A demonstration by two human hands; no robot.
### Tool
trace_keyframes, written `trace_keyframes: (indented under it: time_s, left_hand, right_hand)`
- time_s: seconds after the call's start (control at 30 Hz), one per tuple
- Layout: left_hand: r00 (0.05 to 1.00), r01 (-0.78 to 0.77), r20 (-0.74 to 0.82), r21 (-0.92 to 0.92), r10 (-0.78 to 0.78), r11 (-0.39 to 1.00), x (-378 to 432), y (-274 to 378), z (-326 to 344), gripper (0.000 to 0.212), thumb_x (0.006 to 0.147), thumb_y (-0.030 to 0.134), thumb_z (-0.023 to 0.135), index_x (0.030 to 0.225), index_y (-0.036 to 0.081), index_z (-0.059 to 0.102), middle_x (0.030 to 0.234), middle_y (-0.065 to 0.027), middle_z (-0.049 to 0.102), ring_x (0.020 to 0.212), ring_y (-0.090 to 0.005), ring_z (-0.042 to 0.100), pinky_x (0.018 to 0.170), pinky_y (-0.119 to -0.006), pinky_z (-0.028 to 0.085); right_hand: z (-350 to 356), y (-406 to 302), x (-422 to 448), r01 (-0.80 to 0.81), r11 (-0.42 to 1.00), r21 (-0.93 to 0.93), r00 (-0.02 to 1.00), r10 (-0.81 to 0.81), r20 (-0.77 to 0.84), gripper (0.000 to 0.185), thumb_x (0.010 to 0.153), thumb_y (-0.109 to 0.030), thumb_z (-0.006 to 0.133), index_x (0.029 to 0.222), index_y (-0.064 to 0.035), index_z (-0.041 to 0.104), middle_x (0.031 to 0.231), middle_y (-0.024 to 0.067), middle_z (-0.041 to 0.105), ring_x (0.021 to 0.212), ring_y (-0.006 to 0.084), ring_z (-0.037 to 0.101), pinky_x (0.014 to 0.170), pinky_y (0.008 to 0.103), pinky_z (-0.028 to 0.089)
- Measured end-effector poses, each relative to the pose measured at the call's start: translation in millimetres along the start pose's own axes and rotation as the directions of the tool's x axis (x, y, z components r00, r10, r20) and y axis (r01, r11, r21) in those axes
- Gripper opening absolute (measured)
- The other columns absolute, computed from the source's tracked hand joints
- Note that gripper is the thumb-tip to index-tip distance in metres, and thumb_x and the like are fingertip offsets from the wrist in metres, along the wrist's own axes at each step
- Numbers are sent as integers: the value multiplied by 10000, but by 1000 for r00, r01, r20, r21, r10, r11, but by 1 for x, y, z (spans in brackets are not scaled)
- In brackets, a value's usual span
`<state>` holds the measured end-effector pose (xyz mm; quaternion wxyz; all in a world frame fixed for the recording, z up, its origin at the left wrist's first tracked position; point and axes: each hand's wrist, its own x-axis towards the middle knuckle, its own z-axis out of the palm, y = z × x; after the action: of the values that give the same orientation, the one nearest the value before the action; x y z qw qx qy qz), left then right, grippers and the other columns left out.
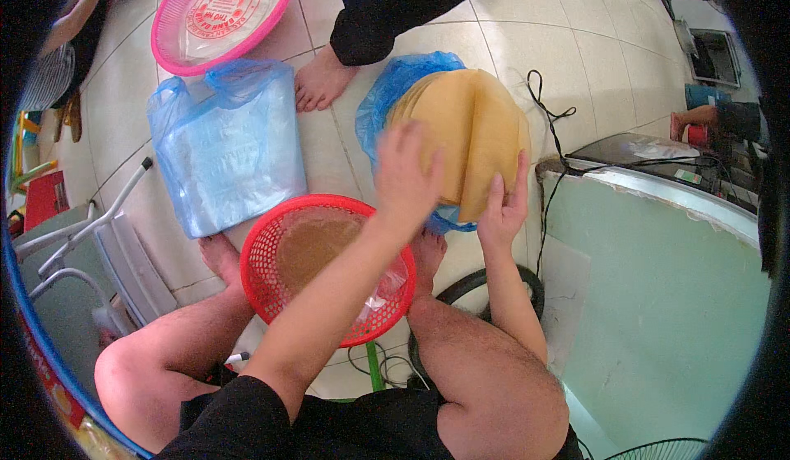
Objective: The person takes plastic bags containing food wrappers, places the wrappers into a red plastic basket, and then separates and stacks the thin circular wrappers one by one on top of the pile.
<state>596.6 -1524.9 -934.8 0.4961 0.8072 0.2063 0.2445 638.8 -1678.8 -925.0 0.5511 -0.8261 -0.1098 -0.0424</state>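
A stack of thin round tan sheets, probably rice crackers, stands partly in a blue plastic bag on the floor. The front sheets bow along a vertical crease. My right hand grips their lower right edge, thumb in front and a finger up the side. Blurred by motion, my left hand is at the stack's left side with fingers apart; whether it touches the sheets I cannot tell. Under my left forearm, a red plastic basket between my legs holds a round brown sheet and clear plastic.
A blue bag of flat clear packaging lies left of the stack. Beyond it are a pink basket with a printed plastic bag and another person's foot. A black cable runs beside the pale green panel at right.
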Motion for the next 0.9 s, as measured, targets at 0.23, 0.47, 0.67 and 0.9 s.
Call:
trace_keyframes:
  time_s: [0.23, 0.47, 0.67, 0.9]
  left_hand:
    - [989, -84, 144, 374, 31, 924, 14, -18, -5, 615, 753, 238, 742, 1249, -60, 536, 1342, -192, 452, 1183, -369, 460, 960, -431, 432]
    - [981, -194, 101, 463, 166, 865, 6, -16, 5, 503, 777, 218, 711, 1194, -30, 578, 1375, -168, 463, 1165, -334, 485, 922, -432, 429]
    - [983, -184, 61, 453, 175, 873, 2, -21, 10, 436, 796, 200, 690, 1167, -12, 606, 1375, -172, 495, 1227, -336, 472, 971, -458, 400]
    - [974, -226, 95, 525, 207, 821, -1, -22, 11, 387, 873, 228, 631, 1204, 29, 614, 1327, -112, 576, 1350, -337, 403, 1045, -497, 342]
  right_hand:
    - [-4, -21, 3, -125, 983, -136, 985, 140, 104, 496, 979, -72, 484, 1461, -29, 376, 1230, 128, 625, 858, 87, 595, 714, 245, 496]
    - [-1, -5, 4, 110, 971, -212, 992, -95, 79, 500, 980, -92, 494, 1464, -44, 379, 1224, 173, 633, 894, 120, 630, 704, 268, 507]
    - [1, -18, 1, -166, 979, -121, 973, 182, 140, 509, 992, -86, 483, 1468, 12, 333, 1450, 173, 442, 1259, 204, 492, 1026, 311, 407]
    - [1, -5, 2, 78, 967, -241, 994, -58, 91, 495, 973, -102, 512, 1452, -41, 400, 1197, 111, 661, 556, 54, 443, 477, 235, 369]
